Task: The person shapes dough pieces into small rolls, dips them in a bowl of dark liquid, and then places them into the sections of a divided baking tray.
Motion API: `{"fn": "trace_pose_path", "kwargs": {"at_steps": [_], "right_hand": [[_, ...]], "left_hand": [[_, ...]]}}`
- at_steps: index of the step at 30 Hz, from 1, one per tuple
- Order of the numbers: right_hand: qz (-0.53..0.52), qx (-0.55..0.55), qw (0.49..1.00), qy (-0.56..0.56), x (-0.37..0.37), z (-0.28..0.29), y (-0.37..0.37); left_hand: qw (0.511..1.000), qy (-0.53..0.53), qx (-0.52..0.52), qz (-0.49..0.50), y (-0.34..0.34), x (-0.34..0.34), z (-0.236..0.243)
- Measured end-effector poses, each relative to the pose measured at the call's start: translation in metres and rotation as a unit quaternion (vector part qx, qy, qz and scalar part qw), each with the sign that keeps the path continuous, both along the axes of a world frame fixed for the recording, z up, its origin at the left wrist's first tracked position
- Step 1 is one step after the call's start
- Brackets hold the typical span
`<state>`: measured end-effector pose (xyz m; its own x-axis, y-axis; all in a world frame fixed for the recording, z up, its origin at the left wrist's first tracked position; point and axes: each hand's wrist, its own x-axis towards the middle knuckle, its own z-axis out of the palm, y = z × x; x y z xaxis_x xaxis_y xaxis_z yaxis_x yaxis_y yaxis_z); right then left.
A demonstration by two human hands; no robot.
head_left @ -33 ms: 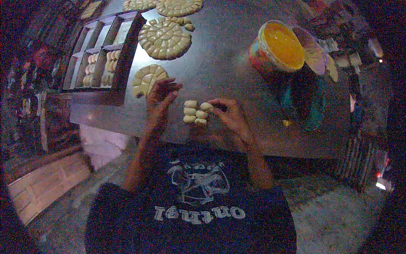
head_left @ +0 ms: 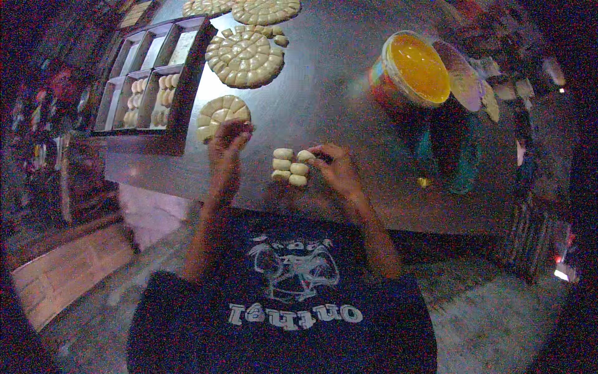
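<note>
Two short columns of small pale dough pieces (head_left: 281,164) lie side by side on the metal table (head_left: 349,206) in front of me. My right hand (head_left: 338,167) pinches the top dough piece (head_left: 305,156) of the right column between thumb and fingertips. To the left, my left hand (head_left: 228,143) is over the near edge of a flat round of dough (head_left: 218,112) that is scored into wedges. Its fingers are curled in, and whatever they grip is hidden.
Larger scored dough rounds (head_left: 246,56) lie farther back. At the left stands a divided tray (head_left: 180,81), with dough pieces in two near compartments. A bucket (head_left: 416,67) of orange-yellow contents stands at the right, beside a round lid (head_left: 460,75).
My left hand has moved left onto the near dough round, and its fingers have drawn in. My right hand stays at the same dough piece.
</note>
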<state>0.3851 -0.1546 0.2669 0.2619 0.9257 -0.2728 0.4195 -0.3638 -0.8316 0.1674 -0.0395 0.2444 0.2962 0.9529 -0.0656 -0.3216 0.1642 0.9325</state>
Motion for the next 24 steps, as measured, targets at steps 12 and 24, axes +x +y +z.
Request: {"fn": "trace_pose_path", "kwargs": {"at_steps": [12, 24], "right_hand": [[0.081, 0.174, 0.927, -0.321, -0.07, -0.056, 0.018], [0.194, 0.259, 0.796, -0.512, -0.221, -0.089, 0.147]], "left_hand": [[0.909, 0.366, 0.143, 0.139, 0.032, -0.132, -0.102], [0.91, 0.375, 0.105, 0.14, 0.084, -0.134, -0.109]]}}
